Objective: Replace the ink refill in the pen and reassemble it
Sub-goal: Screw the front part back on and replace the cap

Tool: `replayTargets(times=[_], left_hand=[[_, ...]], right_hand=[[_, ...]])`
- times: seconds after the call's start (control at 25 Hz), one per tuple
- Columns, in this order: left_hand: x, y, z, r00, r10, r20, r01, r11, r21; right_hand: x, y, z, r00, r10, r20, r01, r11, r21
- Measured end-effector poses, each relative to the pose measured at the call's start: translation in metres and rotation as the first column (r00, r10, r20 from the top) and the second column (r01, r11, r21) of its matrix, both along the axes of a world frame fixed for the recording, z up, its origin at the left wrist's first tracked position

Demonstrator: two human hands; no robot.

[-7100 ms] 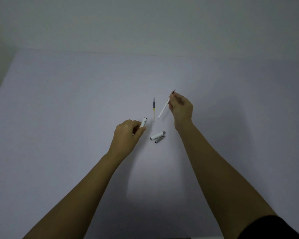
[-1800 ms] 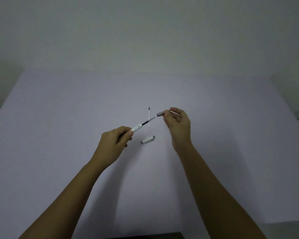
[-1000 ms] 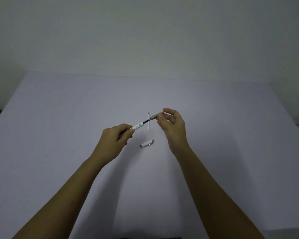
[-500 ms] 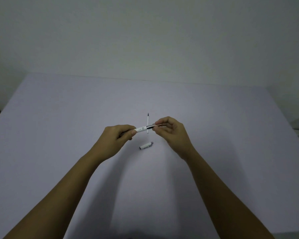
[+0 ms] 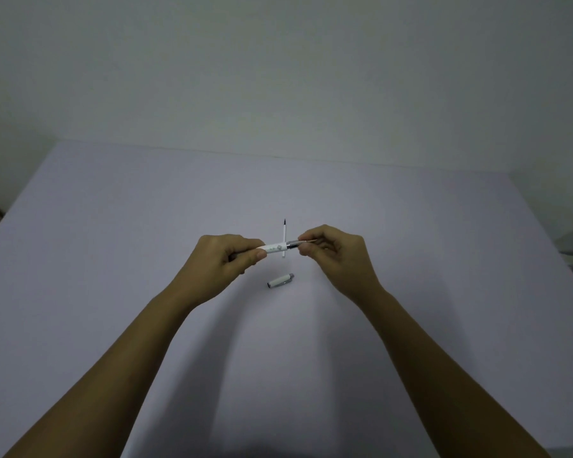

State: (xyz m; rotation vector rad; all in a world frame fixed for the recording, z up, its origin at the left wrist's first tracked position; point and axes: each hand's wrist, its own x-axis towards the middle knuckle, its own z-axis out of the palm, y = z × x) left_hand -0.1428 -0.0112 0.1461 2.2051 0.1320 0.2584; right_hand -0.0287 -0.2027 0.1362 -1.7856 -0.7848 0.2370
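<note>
Now, largest thing first.

Table (image 5: 119,259): pale and flat, wide under both forearms; bears the loose parts.

Left hand (image 5: 224,261): lifted above the table, curled tight, thumb and forefinger pinched shut around the rear of the pen barrel (image 5: 276,248); other fingers folded beneath it.

Right hand (image 5: 333,256): opposite, fingertips (image 5: 306,251) closed snugly on the metal grip section (image 5: 292,245), a thin reddish tip poking out past the knuckles; no gap between the fingers.

Step in hand: by the look of it, seating the grip section onto the white barrel with the fresh refill inside; joint touching, thread depth too small to tell.

Next move: probably twisting the section home while holding the barrel steady, axes kept in line to avoid cross-threading.

Cap (image 5: 280,280): lying on the table just below the hands, not yet fitted; likely the last piece to go on.

Spare refill (image 5: 284,234): thin white stick with a dark tip, lying behind the barrel, touched by neither hand; presumably the old one.
</note>
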Motion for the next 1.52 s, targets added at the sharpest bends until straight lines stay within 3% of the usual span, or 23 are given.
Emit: replayTargets(times=[0.12,0.24,0.36,0.52,0.72,0.8,1.0,1.24,1.4,1.52], left_hand=[[-0.002,0.000,0.001,0.999,0.000,0.046,-0.001,0.999,0.035],[-0.004,-0.003,0.001,1.000,0.013,-0.027,-0.014,0.999,-0.046],[-0.010,0.003,0.004,0.993,0.020,-0.116,-0.039,0.985,-0.166],[-0.010,0.002,0.007,1.000,0.020,0.010,-0.019,0.998,-0.067],[-0.012,-0.001,0.002,0.994,0.069,0.083,-0.068,0.998,-0.019],[-0.013,0.000,0.002,0.995,0.071,0.075,-0.068,0.997,-0.042],[-0.010,0.001,0.002,0.993,0.111,0.026,-0.107,0.987,-0.120],[-0.011,-0.002,0.004,0.994,0.108,0.020,-0.103,0.977,-0.186],[-0.013,0.000,0.005,0.995,0.095,0.011,-0.092,0.984,-0.155],[-0.013,-0.001,0.003,0.996,0.087,0.011,-0.084,0.986,-0.143]], right_hand=[[-0.002,0.004,0.005,0.998,-0.011,0.062,0.012,1.000,-0.024],[-0.001,0.008,0.011,0.993,-0.016,0.118,0.019,0.999,-0.030],[-0.006,0.008,0.016,0.999,0.030,0.026,-0.030,0.999,0.030],[-0.006,0.006,0.015,1.000,0.003,-0.015,-0.003,1.000,0.016],[-0.009,0.014,0.019,0.959,-0.016,0.284,0.091,0.963,-0.252],[-0.007,0.016,0.021,0.950,-0.016,0.312,0.112,0.949,-0.294],[-0.004,0.011,0.030,0.975,0.130,0.178,-0.088,0.970,-0.226],[0.001,0.015,0.032,0.984,0.079,0.162,-0.034,0.964,-0.264],[0.003,0.012,0.033,0.975,0.153,0.160,-0.101,0.950,-0.295],[0.003,0.014,0.033,0.976,0.122,0.180,-0.054,0.938,-0.342]])
